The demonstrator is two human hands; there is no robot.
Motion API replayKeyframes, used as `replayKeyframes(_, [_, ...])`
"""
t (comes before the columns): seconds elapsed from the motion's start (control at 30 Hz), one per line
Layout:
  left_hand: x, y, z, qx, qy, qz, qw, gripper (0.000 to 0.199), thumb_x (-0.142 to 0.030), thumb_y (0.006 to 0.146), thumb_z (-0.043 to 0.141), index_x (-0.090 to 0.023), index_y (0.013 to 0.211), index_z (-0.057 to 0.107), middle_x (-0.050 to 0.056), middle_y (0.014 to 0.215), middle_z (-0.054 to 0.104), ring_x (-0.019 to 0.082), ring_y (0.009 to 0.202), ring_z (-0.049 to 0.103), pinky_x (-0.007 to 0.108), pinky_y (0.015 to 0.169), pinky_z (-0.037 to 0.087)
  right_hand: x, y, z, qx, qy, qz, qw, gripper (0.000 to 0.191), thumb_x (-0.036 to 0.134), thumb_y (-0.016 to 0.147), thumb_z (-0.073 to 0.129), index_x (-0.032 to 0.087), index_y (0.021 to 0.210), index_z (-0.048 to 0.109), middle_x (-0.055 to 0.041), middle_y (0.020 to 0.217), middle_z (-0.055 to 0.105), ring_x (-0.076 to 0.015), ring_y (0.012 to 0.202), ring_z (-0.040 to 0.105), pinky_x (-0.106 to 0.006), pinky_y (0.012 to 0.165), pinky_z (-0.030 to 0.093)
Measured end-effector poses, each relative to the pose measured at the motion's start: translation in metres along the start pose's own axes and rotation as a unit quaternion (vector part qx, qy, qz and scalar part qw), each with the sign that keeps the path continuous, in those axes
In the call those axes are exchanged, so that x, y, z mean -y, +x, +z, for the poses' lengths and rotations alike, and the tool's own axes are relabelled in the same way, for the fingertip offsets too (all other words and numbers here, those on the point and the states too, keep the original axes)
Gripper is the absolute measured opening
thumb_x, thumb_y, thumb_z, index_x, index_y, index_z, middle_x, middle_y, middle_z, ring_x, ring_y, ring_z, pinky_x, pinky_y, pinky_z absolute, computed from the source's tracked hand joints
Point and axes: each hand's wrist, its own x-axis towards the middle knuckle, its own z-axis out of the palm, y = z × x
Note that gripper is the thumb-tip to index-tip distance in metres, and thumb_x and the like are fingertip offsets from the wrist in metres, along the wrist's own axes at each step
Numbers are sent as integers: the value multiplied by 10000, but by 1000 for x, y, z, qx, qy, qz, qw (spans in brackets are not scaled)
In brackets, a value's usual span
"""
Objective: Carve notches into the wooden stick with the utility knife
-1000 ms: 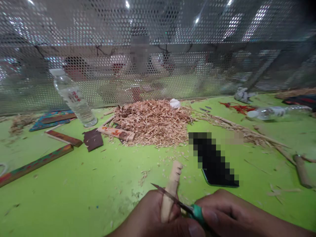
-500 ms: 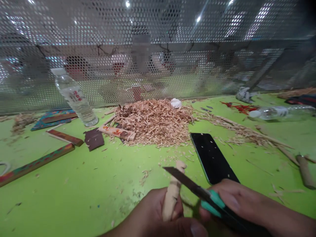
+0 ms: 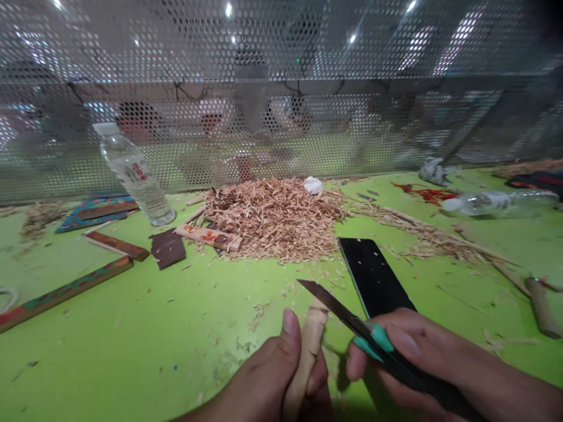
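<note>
We grip the wood piece (image 3: 309, 347) in our left hand (image 3: 275, 375), with the thumb raised along its left side and the other fingers curled around its right side. The carved end points up and away from us, out beyond our fingertips.

Our right hand (image 3: 416, 354) is closed around the green and black handle of the knife (image 3: 329, 302), thumb on top. The blade reaches out from those fingers to the left and slants across the top of the wood piece; we cannot tell whether the two touch.

Just beyond our right fingers lies the phone (image 3: 376, 275), dotted with chips, its near end partly hidden by our hand. Farther out past our left fingers is the heap of shavings (image 3: 277, 225), with a white crumpled tissue (image 3: 313, 186) on its far side and a painted strip (image 3: 209, 236) at its near left edge. Well to the left of our left fingers are a dark scrap (image 3: 168, 248), a long painted stick (image 3: 68, 293) and a standing water bottle (image 3: 137, 179). Far beyond our right fingers, another bottle (image 3: 501, 203) lies on its side on the green table (image 3: 145, 340), near some red strings (image 3: 424, 192).
</note>
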Motion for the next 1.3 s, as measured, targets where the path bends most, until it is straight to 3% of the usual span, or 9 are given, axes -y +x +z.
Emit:
replayKeyframes(0.13, [-1, -3, 2, 43, 25, 29, 998, 475, -626, 899, 792, -173, 1007, 696, -3, 805, 577, 102, 699, 509, 219, 722, 398, -1, 0, 3, -36, 43, -14, 998, 658, 806, 892, 698, 165, 1021, 771, 91, 571, 461, -24, 365, 258, -141, 359, 242])
replayKeyframes(0.23, [0, -4, 6, 58, -28, 44, 997, 342, -460, 1002, 732, -199, 1217, 680, 19, 912, 647, 116, 788, 611, 257, 877, 455, -1, 1, 2, -41, 64, -11, 997, 644, 804, 861, 741, 172, 986, 747, 90, 576, 480, -19, 368, 252, -136, 353, 237])
replayKeyframes(0.33, [2, -5, 8, 72, -67, 58, 993, 242, -378, 1059, 654, -220, 1243, 653, 16, 926, 667, 112, 779, 651, 279, 926, 477, -1, 3, 0, -36, 70, -4, 997, 640, 797, 860, 752, 173, 1001, 751, 91, 574, 486, -16, 375, 269, -126, 359, 248])
replayKeyframes(0.47, [2, -4, 8, 47, -62, 35, 996, 294, -401, 1032, 698, -195, 1239, 660, 29, 946, 661, 114, 787, 640, 244, 859, 475, -3, 5, -3, -30, 57, -8, 998, 614, 766, 900, 735, 167, 1030, 770, 91, 581, 484, -12, 382, 281, -117, 364, 254])
replayKeyframes(0.63, [-4, -6, 11, -15, -85, 1, 996, 390, -445, 925, 838, -145, 1147, 723, -29, 755, 547, 78, 652, 509, 169, 634, 362, -4, 6, -4, -15, 50, -11, 999, 631, 781, 915, 705, 172, 1068, 763, 99, 571, 468, -15, 379, 288, -119, 372, 263])
replayKeyframes(0.83, [4, -1, 4, -145, -204, -63, 966, 419, -564, 928, 781, -148, 887, 753, 26, 762, 658, 137, 712, 626, 236, 761, 550, 0, 6, 0, -26, 53, -14, 998, 669, 794, 880, 733, 148, 1053, 768, 94, 576, 473, -17, 368, 264, -144, 355, 208])
replayKeyframes(1.0, [19, 12, -6, -175, -232, -94, 952, 559, -685, 930, 706, -139, 812, 739, 28, 705, 635, 136, 638, 598, 243, 704, 550, 0, 6, 0, -22, 44, -19, 999, 681, 794, 901, 706, 136, 1062, 777, 92, 572, 471, -16, 362, 267, -142, 348, 206])
replayKeyframes(1.1, [12, 7, -1, -156, -202, -75, 964, 540, -681, 871, 785, -142, 864, 761, 19, 740, 628, 129, 669, 581, 223, 709, 517, 0, 7, 0, -29, 38, -18, 999, 694, 809, 886, 709, 139, 1056, 772, 96, 564, 463, -22, 362, 261, -148, 348, 205])
replayKeyframes(1.3, [-6, -7, 12, -42, -54, -4, 998, 442, -528, 855, 877, -134, 1021, 765, -19, 746, 577, 97, 670, 501, 203, 686, 376, -1, 8, -2, -26, 24, -24, 999, 683, 809, 898, 694, 145, 1044, 762, 95, 566, 466, -26, 369, 262, -147, 348, 217])
